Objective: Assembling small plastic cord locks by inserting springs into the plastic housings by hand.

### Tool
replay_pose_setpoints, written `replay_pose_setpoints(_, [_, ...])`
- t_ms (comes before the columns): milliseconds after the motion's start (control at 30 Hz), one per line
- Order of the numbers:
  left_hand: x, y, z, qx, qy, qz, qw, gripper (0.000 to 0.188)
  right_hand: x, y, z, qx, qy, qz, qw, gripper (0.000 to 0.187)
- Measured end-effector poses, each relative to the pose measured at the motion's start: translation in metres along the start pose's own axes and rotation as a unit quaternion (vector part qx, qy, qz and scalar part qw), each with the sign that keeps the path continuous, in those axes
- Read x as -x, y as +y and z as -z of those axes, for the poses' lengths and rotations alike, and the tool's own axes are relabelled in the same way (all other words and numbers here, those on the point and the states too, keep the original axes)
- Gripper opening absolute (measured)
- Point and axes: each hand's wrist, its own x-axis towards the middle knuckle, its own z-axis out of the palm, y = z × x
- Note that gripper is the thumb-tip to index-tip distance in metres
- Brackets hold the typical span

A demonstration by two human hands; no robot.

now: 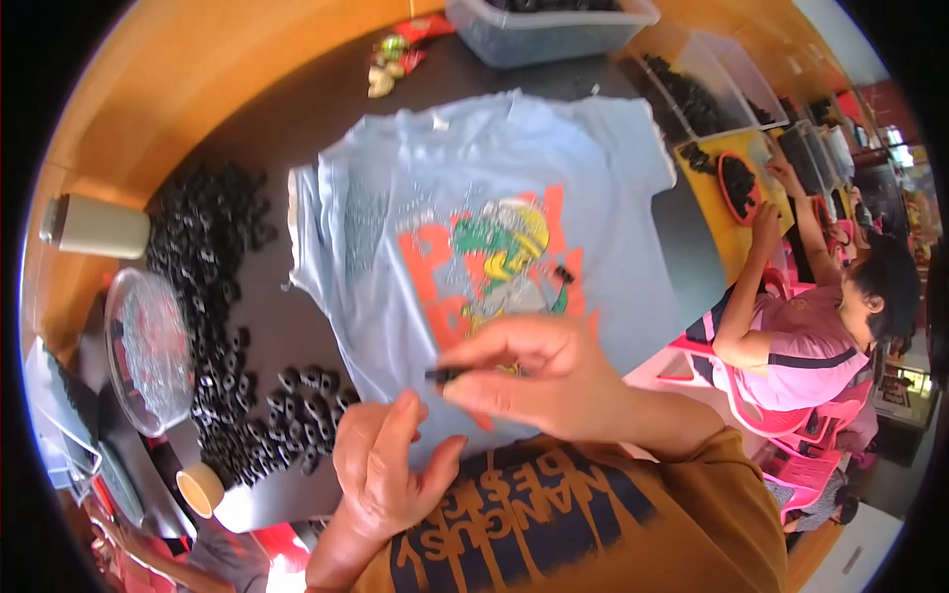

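Between its thumb and index finger, my right hand pinches a small black part above the lower part of a light blue T-shirt. My left hand is just to the left and nearer, with index finger and thumb apart and nothing visible between them. The T-shirt lies spread on the dark table, printed with a green cartoon figure on orange. Another small black part rests on the print. Small shiny pieces are scattered over the shirt's left side.
A large heap of black parts covers the table's left side, beside a clear round tub of shiny pieces, a pale jar and a yellow cup. Plastic bins stand at the back. A co-worker sits at right.
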Motion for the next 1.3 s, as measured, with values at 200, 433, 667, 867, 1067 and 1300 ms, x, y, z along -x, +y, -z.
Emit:
replay_pose_setpoints(200, [0.002,-0.003,0.004,0.013,0.009,-0.018,1.000,0.048,-0.081,-0.081,0.082,0.160,0.171,0.334,0.913,0.022])
replay_pose_setpoints(433, [0.018,-0.011,0.012,0.017,0.012,-0.027,0.999,0.033,-0.168,-0.142,0.194,0.460,0.323,0.273,0.781,0.059])
replay_pose_setpoints(667, [0.039,-0.031,0.012,0.053,0.038,-0.015,0.998,0.037,-0.091,-0.070,0.097,0.466,0.230,0.209,0.829,0.043])
replay_pose_setpoints(867, [0.038,-0.053,0.038,-0.116,0.084,0.016,0.990,0.035,-0.007,-0.004,0.020,0.511,0.013,0.193,0.838,0.035])
replay_pose_setpoints(1067, [0.032,-0.070,0.052,-0.246,0.067,0.171,0.952,0.028,0.004,0.027,-0.014,0.376,-0.033,0.159,0.912,0.030])
replay_pose_setpoints(1300, [0.028,-0.074,0.049,-0.294,0.027,0.190,0.936,0.022,0.005,0.041,-0.029,0.330,-0.051,0.165,0.928,0.029])
